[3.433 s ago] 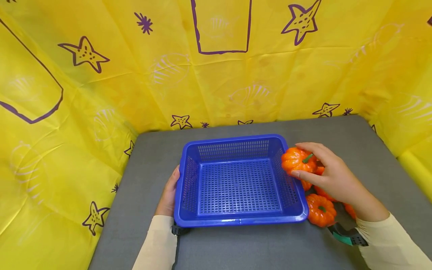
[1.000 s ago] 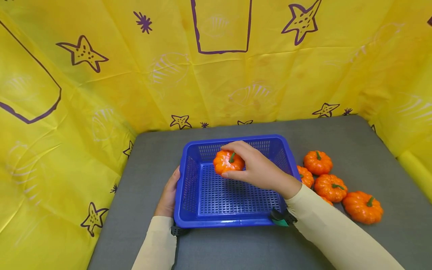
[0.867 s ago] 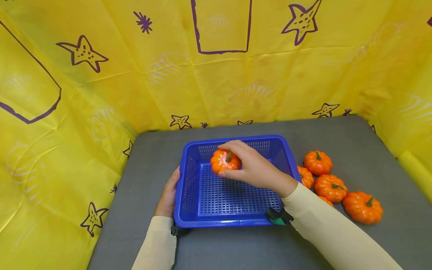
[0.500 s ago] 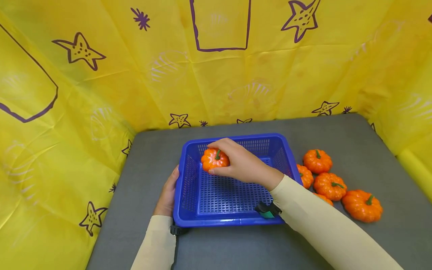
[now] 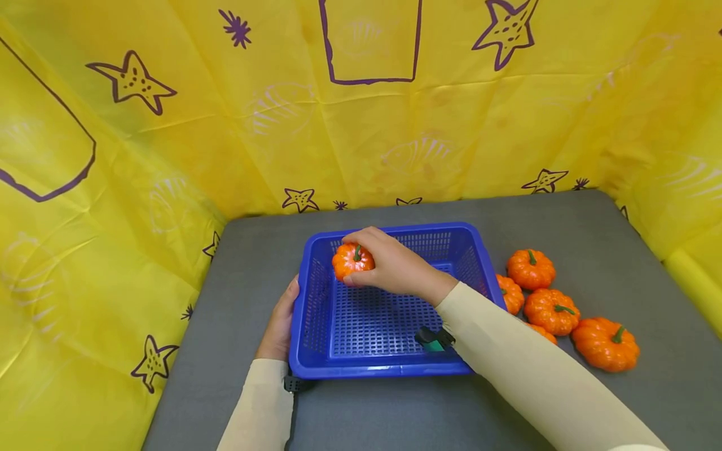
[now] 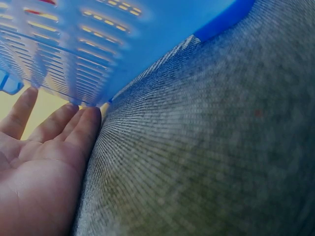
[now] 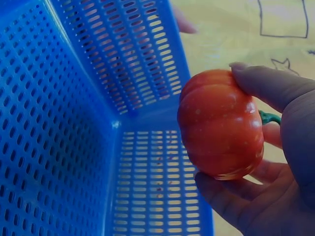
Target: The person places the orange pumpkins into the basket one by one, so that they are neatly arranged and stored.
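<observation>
My right hand (image 5: 395, 266) holds a small orange toy pumpkin (image 5: 350, 263) with a green stem, thumb on one side and fingers on the other. The pumpkin is above the back left part of a blue perforated plastic basket (image 5: 395, 371), whose visible floor is bare. In the right wrist view the pumpkin (image 7: 219, 123) is held near the top of the basket wall (image 7: 167, 187). My left hand (image 5: 276, 329) rests against the basket's left outer side. The left wrist view shows its fingers (image 6: 59, 120) fairly straight, tips touching the slotted wall (image 6: 74, 54).
Several more orange pumpkins (image 5: 553, 312) lie on the grey table (image 5: 361, 413) right of the basket, some partly hidden by its rim or the right sleeve. Yellow printed cloth (image 5: 361, 144) encloses the table at the back and both sides.
My right hand lifted the pumpkin from beside the right rim and carried it left over the basket, lately drifting slightly further left and back. My left hand and the basket have stayed in place.
</observation>
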`<state>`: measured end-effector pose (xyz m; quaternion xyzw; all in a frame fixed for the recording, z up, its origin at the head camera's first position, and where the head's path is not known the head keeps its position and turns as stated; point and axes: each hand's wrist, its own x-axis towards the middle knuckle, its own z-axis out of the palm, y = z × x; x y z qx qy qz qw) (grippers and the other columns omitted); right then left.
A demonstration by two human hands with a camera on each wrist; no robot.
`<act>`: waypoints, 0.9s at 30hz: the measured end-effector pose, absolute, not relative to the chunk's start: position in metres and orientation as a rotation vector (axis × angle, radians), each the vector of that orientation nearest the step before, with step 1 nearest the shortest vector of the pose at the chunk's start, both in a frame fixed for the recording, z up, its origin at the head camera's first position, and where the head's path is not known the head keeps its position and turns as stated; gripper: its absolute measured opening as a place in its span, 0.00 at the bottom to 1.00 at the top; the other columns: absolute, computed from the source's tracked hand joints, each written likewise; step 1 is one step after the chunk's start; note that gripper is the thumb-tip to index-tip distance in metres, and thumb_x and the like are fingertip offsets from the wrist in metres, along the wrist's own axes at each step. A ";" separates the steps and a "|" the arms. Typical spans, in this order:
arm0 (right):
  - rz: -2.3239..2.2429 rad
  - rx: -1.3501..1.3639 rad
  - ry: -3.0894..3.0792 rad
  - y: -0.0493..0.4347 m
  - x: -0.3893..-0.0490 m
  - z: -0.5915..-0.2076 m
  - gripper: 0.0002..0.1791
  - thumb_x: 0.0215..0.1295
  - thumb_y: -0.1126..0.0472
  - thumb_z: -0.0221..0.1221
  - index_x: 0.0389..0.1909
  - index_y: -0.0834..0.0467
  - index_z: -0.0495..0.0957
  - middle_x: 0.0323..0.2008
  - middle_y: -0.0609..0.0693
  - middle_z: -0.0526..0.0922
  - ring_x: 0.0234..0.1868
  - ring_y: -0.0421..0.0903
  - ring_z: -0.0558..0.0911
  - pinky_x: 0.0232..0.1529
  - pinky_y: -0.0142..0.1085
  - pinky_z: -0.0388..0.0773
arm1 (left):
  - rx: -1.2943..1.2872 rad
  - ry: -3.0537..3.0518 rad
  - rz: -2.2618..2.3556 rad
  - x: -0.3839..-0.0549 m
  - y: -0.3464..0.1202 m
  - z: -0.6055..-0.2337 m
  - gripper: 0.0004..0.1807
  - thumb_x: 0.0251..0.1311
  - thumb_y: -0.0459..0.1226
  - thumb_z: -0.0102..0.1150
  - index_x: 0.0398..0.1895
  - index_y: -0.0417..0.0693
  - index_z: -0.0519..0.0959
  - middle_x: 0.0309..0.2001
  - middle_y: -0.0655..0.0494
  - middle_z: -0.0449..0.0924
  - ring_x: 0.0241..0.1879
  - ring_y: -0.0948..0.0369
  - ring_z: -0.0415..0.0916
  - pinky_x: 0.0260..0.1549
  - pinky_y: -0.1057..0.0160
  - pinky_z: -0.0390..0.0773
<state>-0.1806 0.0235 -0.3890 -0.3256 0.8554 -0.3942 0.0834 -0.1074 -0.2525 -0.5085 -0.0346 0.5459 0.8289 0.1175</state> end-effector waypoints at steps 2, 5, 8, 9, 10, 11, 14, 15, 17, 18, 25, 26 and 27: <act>-1.164 -0.974 2.554 0.020 -0.184 -0.391 0.39 0.68 0.46 0.76 0.74 0.57 0.75 0.62 0.52 0.76 0.55 0.48 0.79 0.55 0.43 0.83 | -0.097 1.585 2.427 -0.108 -0.253 -0.509 0.34 0.83 0.61 0.46 0.84 0.60 0.63 0.68 0.45 0.77 0.56 0.51 0.80 0.51 0.52 0.84; -1.147 -0.977 2.550 0.014 -0.187 -0.394 0.40 0.67 0.47 0.77 0.74 0.58 0.75 0.62 0.53 0.76 0.55 0.49 0.79 0.56 0.43 0.82 | -0.101 1.572 2.429 -0.109 -0.253 -0.509 0.34 0.83 0.61 0.47 0.84 0.61 0.63 0.68 0.45 0.77 0.56 0.51 0.80 0.52 0.52 0.84; -1.130 -0.977 2.553 0.009 -0.191 -0.398 0.40 0.67 0.47 0.77 0.74 0.58 0.75 0.62 0.54 0.77 0.55 0.50 0.79 0.57 0.43 0.81 | -0.107 1.577 2.423 -0.109 -0.253 -0.509 0.34 0.82 0.61 0.47 0.85 0.63 0.63 0.70 0.45 0.76 0.59 0.50 0.80 0.55 0.51 0.84; -1.124 -0.977 2.554 0.008 -0.192 -0.399 0.40 0.67 0.47 0.77 0.74 0.59 0.75 0.62 0.54 0.77 0.55 0.50 0.79 0.56 0.43 0.81 | -0.109 1.578 2.421 -0.108 -0.253 -0.509 0.34 0.82 0.62 0.47 0.85 0.63 0.63 0.71 0.44 0.75 0.59 0.50 0.80 0.55 0.50 0.84; -1.116 -0.978 2.553 0.006 -0.193 -0.400 0.40 0.67 0.48 0.77 0.74 0.59 0.75 0.62 0.55 0.77 0.55 0.50 0.79 0.57 0.43 0.81 | -0.106 1.578 2.419 -0.108 -0.253 -0.508 0.34 0.82 0.62 0.47 0.85 0.63 0.63 0.71 0.43 0.74 0.60 0.49 0.79 0.56 0.50 0.83; -1.108 -0.982 2.550 0.005 -0.193 -0.402 0.40 0.67 0.48 0.77 0.74 0.59 0.75 0.63 0.55 0.77 0.55 0.50 0.79 0.57 0.43 0.81 | -0.105 1.575 2.417 -0.108 -0.253 -0.508 0.34 0.82 0.62 0.47 0.85 0.64 0.63 0.72 0.43 0.74 0.61 0.49 0.79 0.56 0.49 0.83; -1.073 -0.999 2.544 0.002 -0.195 -0.406 0.39 0.67 0.49 0.77 0.74 0.60 0.75 0.63 0.56 0.76 0.56 0.51 0.78 0.58 0.43 0.80 | -0.108 1.564 2.418 -0.107 -0.253 -0.507 0.34 0.82 0.62 0.47 0.85 0.65 0.63 0.73 0.42 0.72 0.61 0.48 0.79 0.57 0.49 0.83; -1.059 -1.004 2.544 0.002 -0.196 -0.408 0.39 0.67 0.49 0.77 0.74 0.60 0.76 0.64 0.57 0.76 0.57 0.51 0.78 0.59 0.43 0.79 | -0.106 1.556 2.420 -0.107 -0.253 -0.507 0.34 0.82 0.62 0.47 0.85 0.65 0.63 0.74 0.42 0.72 0.62 0.48 0.78 0.57 0.48 0.83; -1.034 -1.020 2.548 0.001 -0.197 -0.412 0.39 0.66 0.50 0.78 0.73 0.60 0.76 0.64 0.57 0.76 0.58 0.52 0.78 0.61 0.44 0.78 | -0.097 1.541 2.424 -0.107 -0.253 -0.507 0.34 0.82 0.62 0.47 0.85 0.66 0.63 0.75 0.41 0.70 0.63 0.47 0.78 0.58 0.48 0.82; -1.022 -1.026 2.551 0.001 -0.197 -0.413 0.38 0.66 0.50 0.78 0.72 0.60 0.77 0.64 0.58 0.76 0.59 0.52 0.78 0.61 0.44 0.78 | -0.090 1.534 2.426 -0.107 -0.253 -0.507 0.34 0.82 0.62 0.47 0.85 0.66 0.62 0.76 0.41 0.70 0.63 0.47 0.78 0.59 0.48 0.82; -0.999 -1.049 2.537 0.000 -0.200 -0.422 0.38 0.66 0.52 0.77 0.72 0.62 0.77 0.65 0.59 0.77 0.61 0.54 0.77 0.64 0.45 0.77 | -0.062 1.523 2.430 -0.108 -0.253 -0.509 0.35 0.83 0.61 0.44 0.86 0.64 0.60 0.77 0.39 0.67 0.64 0.47 0.77 0.60 0.48 0.81; -0.993 -1.045 2.532 -0.001 -0.200 -0.423 0.38 0.66 0.52 0.77 0.72 0.63 0.76 0.66 0.59 0.77 0.62 0.54 0.77 0.65 0.45 0.76 | -0.063 1.523 2.432 -0.108 -0.253 -0.509 0.35 0.83 0.61 0.44 0.86 0.64 0.60 0.77 0.39 0.67 0.63 0.48 0.77 0.60 0.48 0.81; -0.987 -1.043 2.528 -0.001 -0.200 -0.424 0.37 0.66 0.53 0.77 0.72 0.63 0.76 0.66 0.59 0.77 0.62 0.54 0.77 0.65 0.46 0.76 | -0.063 1.525 2.432 -0.108 -0.253 -0.509 0.35 0.83 0.61 0.44 0.86 0.64 0.60 0.76 0.39 0.67 0.63 0.48 0.77 0.60 0.48 0.81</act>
